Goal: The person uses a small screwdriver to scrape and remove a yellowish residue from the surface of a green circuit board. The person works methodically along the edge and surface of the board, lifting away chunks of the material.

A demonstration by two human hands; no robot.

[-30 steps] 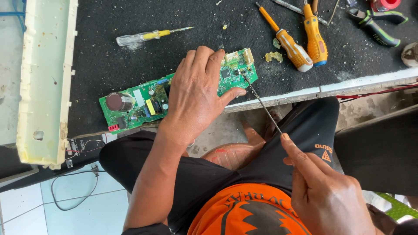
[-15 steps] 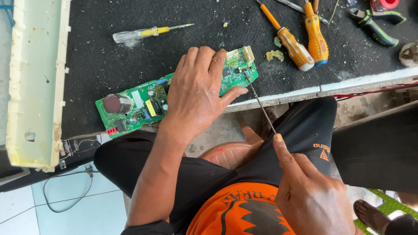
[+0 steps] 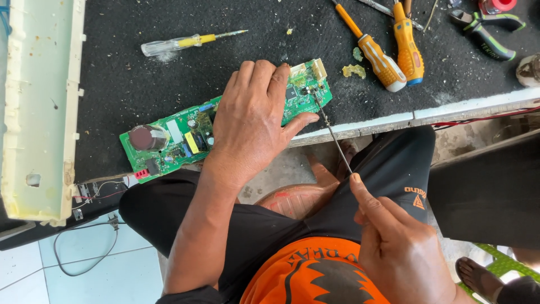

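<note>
A green circuit board point(image 3: 174, 135) lies tilted on the black mat near the bench's front edge. My left hand point(image 3: 256, 121) presses flat on its middle, fingers spread, thumb toward the board's right end. My right hand point(image 3: 402, 247) grips the handle end of a thin metal-shafted tool point(image 3: 333, 135). The tool's tip touches the board's right end, close to a white connector point(image 3: 319, 70). A large dark round capacitor point(image 3: 142, 137) stands on the board's left end.
On the mat lie a clear-handled tester screwdriver point(image 3: 188, 42), two orange screwdrivers point(image 3: 394, 53), pliers point(image 3: 489, 28) and yellowish scraps point(image 3: 354, 70). A white plastic casing point(image 3: 39, 107) stands at the left, with wires below it. Another person's foot point(image 3: 478, 276) shows at lower right.
The view has shifted slightly. My right hand and the tool stay on the board's right end; the left hand keeps pressing on the board.
</note>
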